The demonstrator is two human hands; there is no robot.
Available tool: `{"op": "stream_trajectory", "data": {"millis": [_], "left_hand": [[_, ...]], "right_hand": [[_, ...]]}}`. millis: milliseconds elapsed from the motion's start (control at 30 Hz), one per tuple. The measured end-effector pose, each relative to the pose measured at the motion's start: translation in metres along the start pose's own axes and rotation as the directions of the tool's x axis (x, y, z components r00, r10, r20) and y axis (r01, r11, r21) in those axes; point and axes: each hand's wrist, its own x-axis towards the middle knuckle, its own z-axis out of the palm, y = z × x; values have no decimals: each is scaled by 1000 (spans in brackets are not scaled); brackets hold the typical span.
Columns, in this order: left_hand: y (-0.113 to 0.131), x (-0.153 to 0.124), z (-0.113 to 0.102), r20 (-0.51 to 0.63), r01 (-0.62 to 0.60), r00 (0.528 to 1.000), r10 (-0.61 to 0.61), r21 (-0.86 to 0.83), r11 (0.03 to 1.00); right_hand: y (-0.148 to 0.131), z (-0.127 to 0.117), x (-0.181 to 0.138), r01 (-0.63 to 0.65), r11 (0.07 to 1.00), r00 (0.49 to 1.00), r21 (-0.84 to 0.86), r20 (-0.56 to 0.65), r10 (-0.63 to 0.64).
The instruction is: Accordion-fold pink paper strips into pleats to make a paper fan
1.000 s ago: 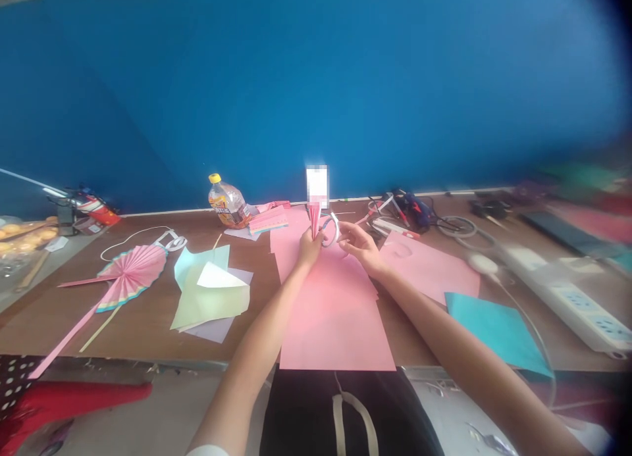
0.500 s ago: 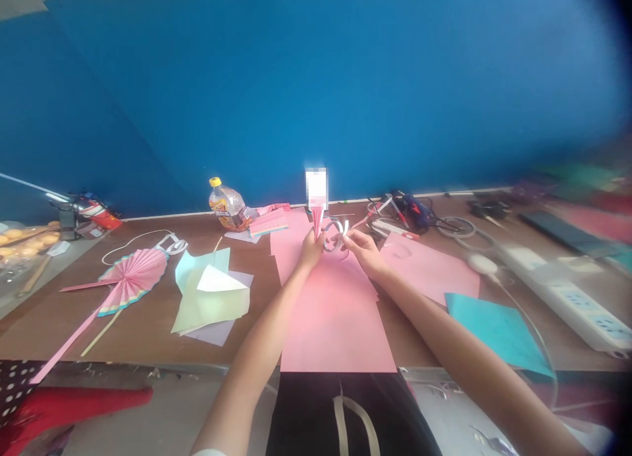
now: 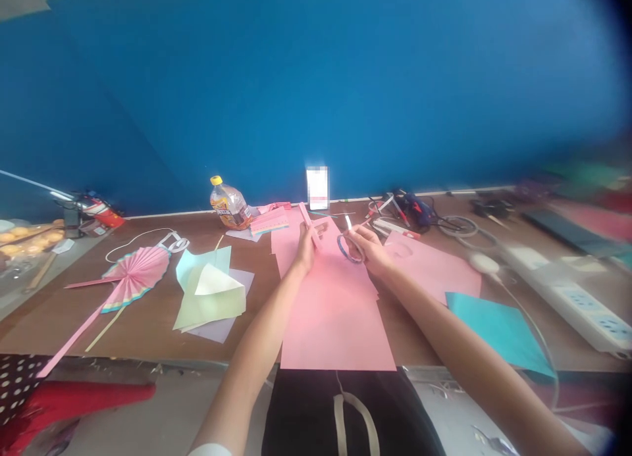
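My left hand (image 3: 307, 247) grips a narrow folded strip of pink paper (image 3: 307, 220), which points up and to the left above the desk. In my right hand (image 3: 369, 247) is a roll of tape (image 3: 341, 247), seen as a thin ring, with a short white end standing up by my fingers. The hands are a little apart, over large pink sheets (image 3: 336, 337) that reach the front edge of the desk. On the left lies a pleated pink paper fan (image 3: 135, 275) with a blue and yellow border and long pink strips.
Green, white and pale blue papers (image 3: 212, 301) lie left of the pink sheets. A yellow-capped bottle (image 3: 230, 206) and a lit phone (image 3: 316, 187) stand at the back. On the right are a teal sheet (image 3: 496, 331), a power strip (image 3: 567, 298), cables and tools.
My right hand has moved slightly right with the tape roll, away from the folded paper. The pink strip in my left hand has turned and now leans left.
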Motion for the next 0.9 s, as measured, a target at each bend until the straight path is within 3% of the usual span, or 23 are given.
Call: {"op": "stream_trajectory", "data": {"millis": [133, 333, 533, 600, 733, 800, 900], "left_hand": [[-3, 3, -5, -74, -100, 992, 100, 12, 995], [-2, 0, -9, -96, -187, 974, 206, 178, 966], [-4, -4, -4, -106, -170, 978, 181, 105, 980], [-4, -5, -3, -138, -152, 977, 160, 67, 986], [-2, -4, -3, -204, -114, 972, 113, 11, 993], [-2, -4, -4, -196, -107, 975, 99, -31, 994], [-2, -2, -5, -177, -107, 980, 94, -63, 992]], "right_hand": [[-1, -1, 0, 45, 996, 998, -79, -29, -48], [2, -2, 0, 58, 981, 997, -183, -32, -65], [6, -2, -1, 119, 926, 992, -358, 16, -122], [7, -2, -1, 170, 844, 979, -509, -11, -203], [9, -5, 0, 159, 540, 939, -826, -43, -342], [9, -7, -1, 136, 420, 935, -897, -24, -353], [9, -8, -3, 166, 337, 944, -927, 51, -325]]}}
